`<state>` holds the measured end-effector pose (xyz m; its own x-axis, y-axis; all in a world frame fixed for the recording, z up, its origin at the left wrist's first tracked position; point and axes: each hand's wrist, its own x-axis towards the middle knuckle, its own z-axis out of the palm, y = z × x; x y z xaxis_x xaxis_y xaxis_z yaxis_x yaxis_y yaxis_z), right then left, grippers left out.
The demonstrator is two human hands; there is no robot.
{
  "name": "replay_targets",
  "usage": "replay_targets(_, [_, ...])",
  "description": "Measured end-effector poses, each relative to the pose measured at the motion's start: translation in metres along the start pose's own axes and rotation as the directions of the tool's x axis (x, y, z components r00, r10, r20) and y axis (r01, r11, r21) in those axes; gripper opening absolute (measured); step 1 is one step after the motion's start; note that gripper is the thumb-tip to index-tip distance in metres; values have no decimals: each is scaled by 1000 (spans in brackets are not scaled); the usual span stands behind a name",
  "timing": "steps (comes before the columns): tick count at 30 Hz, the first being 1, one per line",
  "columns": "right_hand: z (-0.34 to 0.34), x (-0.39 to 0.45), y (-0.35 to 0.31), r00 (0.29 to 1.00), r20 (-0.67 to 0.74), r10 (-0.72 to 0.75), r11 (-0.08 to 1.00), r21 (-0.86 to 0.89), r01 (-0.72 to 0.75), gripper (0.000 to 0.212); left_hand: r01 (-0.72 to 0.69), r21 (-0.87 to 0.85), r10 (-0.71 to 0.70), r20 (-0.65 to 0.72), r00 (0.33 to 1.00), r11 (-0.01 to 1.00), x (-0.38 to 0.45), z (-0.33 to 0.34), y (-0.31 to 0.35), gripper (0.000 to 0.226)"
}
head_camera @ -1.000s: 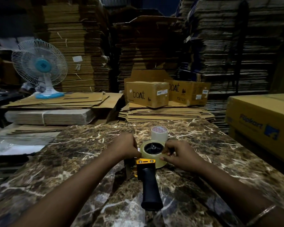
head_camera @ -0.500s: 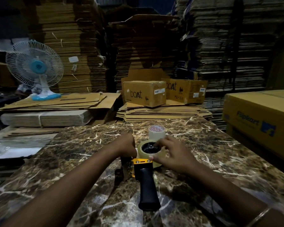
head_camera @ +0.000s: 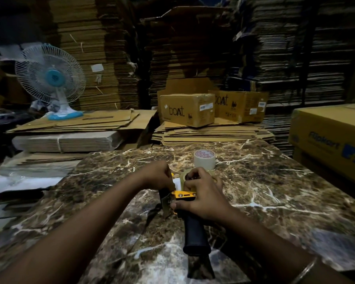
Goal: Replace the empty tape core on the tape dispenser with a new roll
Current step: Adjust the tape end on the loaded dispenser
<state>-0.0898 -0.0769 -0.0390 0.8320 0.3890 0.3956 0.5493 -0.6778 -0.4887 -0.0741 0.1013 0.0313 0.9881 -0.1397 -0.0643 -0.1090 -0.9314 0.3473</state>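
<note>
Two hands engaged | right hand [head_camera: 203,194] grips yellow-and-black handheld tape dispenser [head_camera: 189,214], centre frame | left hand [head_camera: 159,175] curled, contents indiscernible | risk: serrated blade nicks thumb; pale tape roll [head_camera: 210,173] mounts crooked

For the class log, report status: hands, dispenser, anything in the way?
Left hand and right hand both gripping the tape dispenser on the table. Tape roll standing just behind, untouched. Nothing in the way.

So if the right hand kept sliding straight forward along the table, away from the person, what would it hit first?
Most likely the white tape roll standing just beyond the right hand, which is curled over the dispenser. The roll sits slightly right of the knuckles, and depth is hard to judge.
</note>
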Motion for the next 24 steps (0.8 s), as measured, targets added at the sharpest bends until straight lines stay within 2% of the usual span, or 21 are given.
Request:
replay_targets(5, [4,-2,-3,1000,-19,12,999,34,-11,44,-59,67,56,38,998,996,-11,-3,-6,12])
replay_targets(12, [5,0,-6,998,-27,64,996,-54,-66,55,-119,217,114,38,993,969,-30,-12,-28,17])
replay_targets(17, [5,2,-9,995,-16,101,991,-83,-102,57,-119,45,118,18,993,992,-48,-1,-55,13])
replay_targets(21, [7,7,-16,984,-8,176,980,-98,-176,53,-154,-164,134,-130,982,974,-55,23,-73,5])
replay_targets(24, [8,7,-20,982,-6,189,973,-135,-189,49,-219,-223,162,-249,955,950,-58,39,-83,10])
